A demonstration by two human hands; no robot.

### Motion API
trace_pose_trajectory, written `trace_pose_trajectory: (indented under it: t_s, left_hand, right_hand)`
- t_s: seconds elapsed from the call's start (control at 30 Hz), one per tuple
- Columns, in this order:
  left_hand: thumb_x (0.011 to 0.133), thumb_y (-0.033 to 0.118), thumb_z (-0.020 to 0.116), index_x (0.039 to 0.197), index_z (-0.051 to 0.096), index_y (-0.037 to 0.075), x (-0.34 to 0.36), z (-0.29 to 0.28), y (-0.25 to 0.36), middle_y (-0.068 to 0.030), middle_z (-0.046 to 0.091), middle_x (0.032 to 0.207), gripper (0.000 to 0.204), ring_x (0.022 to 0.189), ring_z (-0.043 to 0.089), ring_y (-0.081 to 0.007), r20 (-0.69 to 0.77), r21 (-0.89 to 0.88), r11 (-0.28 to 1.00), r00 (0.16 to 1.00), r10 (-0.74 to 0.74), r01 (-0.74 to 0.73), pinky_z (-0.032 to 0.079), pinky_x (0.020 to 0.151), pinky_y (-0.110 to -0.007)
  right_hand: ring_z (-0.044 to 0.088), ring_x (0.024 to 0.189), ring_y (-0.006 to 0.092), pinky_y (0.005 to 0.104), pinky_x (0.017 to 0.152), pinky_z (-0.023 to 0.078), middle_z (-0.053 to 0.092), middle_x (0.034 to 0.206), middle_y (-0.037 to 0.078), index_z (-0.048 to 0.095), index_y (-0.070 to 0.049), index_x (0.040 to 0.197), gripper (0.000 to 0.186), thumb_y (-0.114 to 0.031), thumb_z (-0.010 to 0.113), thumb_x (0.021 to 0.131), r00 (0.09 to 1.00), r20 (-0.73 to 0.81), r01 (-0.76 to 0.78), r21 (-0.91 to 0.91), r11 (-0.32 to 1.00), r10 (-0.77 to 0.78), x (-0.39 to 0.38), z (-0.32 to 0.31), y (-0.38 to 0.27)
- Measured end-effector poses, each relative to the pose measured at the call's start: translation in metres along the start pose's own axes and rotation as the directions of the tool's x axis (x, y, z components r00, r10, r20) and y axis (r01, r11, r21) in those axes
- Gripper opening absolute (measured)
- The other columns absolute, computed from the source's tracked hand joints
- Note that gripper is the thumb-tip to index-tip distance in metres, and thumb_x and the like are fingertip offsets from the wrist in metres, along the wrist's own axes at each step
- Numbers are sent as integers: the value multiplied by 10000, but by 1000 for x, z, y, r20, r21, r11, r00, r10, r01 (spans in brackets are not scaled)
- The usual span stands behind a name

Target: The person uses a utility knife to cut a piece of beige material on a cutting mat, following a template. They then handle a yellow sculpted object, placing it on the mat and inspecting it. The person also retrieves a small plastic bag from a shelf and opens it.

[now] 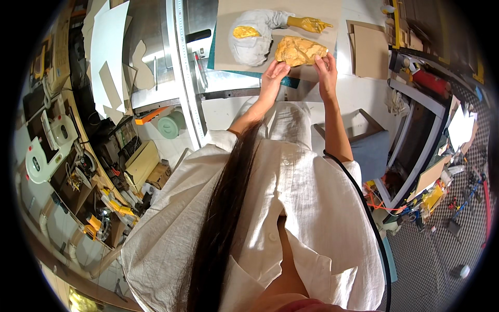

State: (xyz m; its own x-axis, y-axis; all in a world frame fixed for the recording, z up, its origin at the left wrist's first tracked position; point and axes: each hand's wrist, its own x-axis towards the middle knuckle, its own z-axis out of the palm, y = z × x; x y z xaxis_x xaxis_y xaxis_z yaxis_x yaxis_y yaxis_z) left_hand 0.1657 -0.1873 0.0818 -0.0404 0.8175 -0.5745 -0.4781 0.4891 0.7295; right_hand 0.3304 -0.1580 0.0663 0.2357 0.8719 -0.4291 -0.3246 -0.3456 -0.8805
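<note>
the crumpled yellow piece (300, 51) is over the brown board (224, 60), to the right of the grey figure (252, 48) and on the near side of its yellow hand (311, 24). its long axis runs roughly sideways, pointing away from the grey figure, and it lies just beyond the fingers of both hands. the left hand (273, 75) grasps the end closer to the grey figure; the right hand (326, 72) grasps the opposite end, farther from the figure. the underside of the piece is hidden, as are any fingertips tucked behind it, and whether it rests on the brown board or is raised, i cannot tell.
</note>
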Motion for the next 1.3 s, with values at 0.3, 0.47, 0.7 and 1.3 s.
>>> trace_pose_trajectory:
  t_s: [0.3, 0.47, 0.7, 1.3]
  left_hand:
    - [838, 204, 723, 1262, 434, -103, 2, -2, -4, -104, 575, 1163, 598, 1087, 527, -131, -21, -19, 1000, 1000, -10, 9, 396, 968, -259]
    - [838, 209, 723, 1316, 376, -116, 5, -4, -10, -107, 581, 1166, 675, 1100, 528, -135, -25, -16, 1000, 1000, 0, 0, 392, 974, -257]
    - [845, 213, 716, 1314, 373, -119, 2, -2, -4, -97, 592, 1146, 669, 1079, 533, -129, -9, -14, 1000, 1000, 0, 0, 394, 962, -252]
    - [854, 229, 706, 1102, 544, -33, 1, -1, -3, -43, 604, 1051, 395, 992, 522, -87, -5, 7, 1000, 1000, 20, -20, 395, 906, -222]
  right_hand:
    - [563, 980, 164, 289, 877, 451, 553, 1090, 98, 457, 12, 1260, 513, -163, 697, 842, 1000, -13, -10, 8, 1000, 10, -1, 2, -2]
    - [565, 973, 165, 292, 879, 453, 554, 1079, 94, 452, 18, 1261, 520, -158, 699, 839, 1000, -24, -11, 28, 1000, 11, -1, 3, -1]
    - [564, 986, 170, 302, 894, 455, 551, 1076, 97, 449, 21, 1263, 528, -165, 700, 838, 1000, -23, -12, 18, 1000, 12, 0, 3, -1]
    - [560, 1008, 181, 314, 917, 449, 556, 1104, 110, 453, 14, 1259, 530, -185, 701, 836, 1000, -13, -20, 11, 1000, 20, 0, 2, -1]
